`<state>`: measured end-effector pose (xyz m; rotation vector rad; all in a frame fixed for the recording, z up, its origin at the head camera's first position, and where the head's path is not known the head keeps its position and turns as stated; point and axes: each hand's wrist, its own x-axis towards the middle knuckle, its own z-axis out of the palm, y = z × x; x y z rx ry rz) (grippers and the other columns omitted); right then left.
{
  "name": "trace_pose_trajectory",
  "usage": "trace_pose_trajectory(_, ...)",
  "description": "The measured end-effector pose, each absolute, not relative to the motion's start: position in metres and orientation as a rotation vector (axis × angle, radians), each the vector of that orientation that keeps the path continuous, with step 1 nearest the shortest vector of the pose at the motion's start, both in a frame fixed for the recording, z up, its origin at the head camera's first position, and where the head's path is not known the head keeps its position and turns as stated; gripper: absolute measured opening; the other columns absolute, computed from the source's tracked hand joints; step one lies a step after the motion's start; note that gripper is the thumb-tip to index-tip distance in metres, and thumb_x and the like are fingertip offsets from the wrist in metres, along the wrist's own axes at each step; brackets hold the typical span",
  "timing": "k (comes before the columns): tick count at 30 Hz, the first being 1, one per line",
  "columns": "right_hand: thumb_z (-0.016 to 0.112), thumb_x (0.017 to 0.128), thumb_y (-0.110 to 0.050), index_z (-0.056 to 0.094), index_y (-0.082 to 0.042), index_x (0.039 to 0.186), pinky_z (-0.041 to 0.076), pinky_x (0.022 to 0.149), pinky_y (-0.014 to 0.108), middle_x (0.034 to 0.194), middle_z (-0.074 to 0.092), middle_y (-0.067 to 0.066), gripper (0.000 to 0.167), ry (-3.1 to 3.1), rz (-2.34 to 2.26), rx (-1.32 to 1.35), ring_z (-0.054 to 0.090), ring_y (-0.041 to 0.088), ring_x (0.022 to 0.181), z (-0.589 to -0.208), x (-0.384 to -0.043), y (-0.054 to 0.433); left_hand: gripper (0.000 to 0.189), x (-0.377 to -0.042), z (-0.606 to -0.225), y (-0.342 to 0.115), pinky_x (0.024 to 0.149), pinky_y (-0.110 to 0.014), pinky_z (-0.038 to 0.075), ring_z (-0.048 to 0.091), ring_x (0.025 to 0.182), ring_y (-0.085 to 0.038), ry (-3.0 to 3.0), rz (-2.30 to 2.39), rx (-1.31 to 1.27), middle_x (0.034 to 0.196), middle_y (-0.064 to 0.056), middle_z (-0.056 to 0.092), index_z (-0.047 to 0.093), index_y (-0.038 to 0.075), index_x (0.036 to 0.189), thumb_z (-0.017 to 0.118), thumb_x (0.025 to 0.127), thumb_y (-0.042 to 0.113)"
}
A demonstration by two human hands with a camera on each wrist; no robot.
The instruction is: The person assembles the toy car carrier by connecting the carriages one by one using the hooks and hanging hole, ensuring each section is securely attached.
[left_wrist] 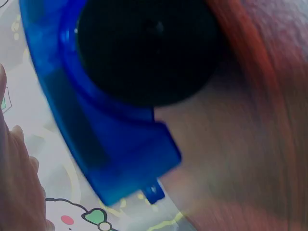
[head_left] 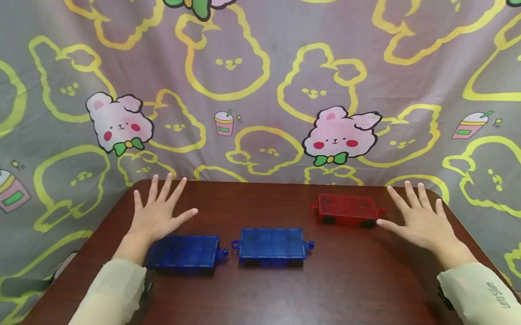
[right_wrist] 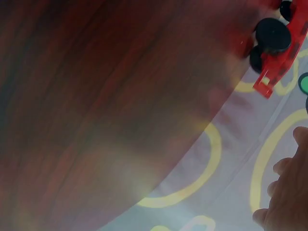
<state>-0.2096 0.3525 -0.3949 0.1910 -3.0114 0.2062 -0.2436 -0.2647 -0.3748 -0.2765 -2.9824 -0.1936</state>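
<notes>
Two translucent blue toy wagons with black wheels stand on the dark wooden table: a left wagon (head_left: 186, 251) and a middle wagon (head_left: 271, 243), their hitch ends facing with a small gap between. A translucent red toy wagon (head_left: 347, 208) stands farther back on the right. My left hand (head_left: 155, 218) is spread, fingers straight, just behind the left blue wagon, whose far left corner the wrist overlaps. My right hand (head_left: 422, 223) is spread too, its thumb tip near the red wagon's right end. Both hands hold nothing. A black wheel (left_wrist: 149, 48) of the blue wagon fills the left wrist view.
A curtain (head_left: 257, 85) printed with yellow outlines and bunnies hangs around the table's back and sides. The wooden table (head_left: 336, 290) has rounded far corners. Light sleeves (head_left: 102, 298) cover both forearms, with a dark wrist device partly showing under each.
</notes>
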Motion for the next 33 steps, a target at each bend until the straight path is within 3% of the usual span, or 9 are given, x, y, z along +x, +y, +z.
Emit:
trace_pose_trajectory(12,0.05,0.086,-0.076,0.007,-0.023,0.161,0.002,0.109,0.08,0.165,-0.002,0.027,0.102,-3.04,0.24,0.301,-0.009,0.05,0.15,-0.395,-0.227,0.32,0.092,-0.235,-0.374,-0.237,0.111,-0.075,-0.016,-0.025,0.152,-0.03,-2.951,-0.188,-0.368,0.169,-0.005,-0.009,0.003,0.037,0.16,0.042,0.088,0.079)
trace_pose_trajectory(20,0.053,0.085,-0.075,0.013,-0.022,0.161,0.004,0.111,0.079,0.165,0.005,0.026,0.101,-3.061,0.258,0.379,-0.004,0.05,0.151,-0.4,-0.238,0.297,0.091,-0.224,-0.372,-0.214,0.113,-0.075,-0.009,-0.015,0.155,-0.032,-2.915,-0.206,-0.494,0.17,-0.002,-0.002,0.007,0.039,0.159,0.05,0.088,0.075)
trace_pose_trajectory(27,0.062,0.085,-0.066,0.019,-0.019,0.16,0.008,0.11,0.079,0.164,0.012,0.025,0.098,-3.066,0.309,0.455,0.002,0.049,0.151,-0.405,-0.246,0.284,0.09,-0.216,-0.373,-0.187,0.117,-0.072,-0.002,-0.012,0.156,-0.028,-2.929,-0.23,-0.661,0.169,0.002,-0.001,0.007,0.04,0.159,0.048,0.088,0.076)
trace_pose_trajectory(33,0.066,0.085,-0.059,0.027,-0.017,0.158,0.011,0.111,0.078,0.162,0.02,0.025,0.093,-3.089,0.339,0.496,0.006,0.051,0.15,-0.408,-0.251,0.275,0.087,-0.207,-0.377,-0.163,0.119,-0.069,0.006,-0.004,0.157,-0.026,-2.963,-0.312,-0.848,0.169,0.004,0.008,0.015,0.038,0.159,0.056,0.088,0.069)
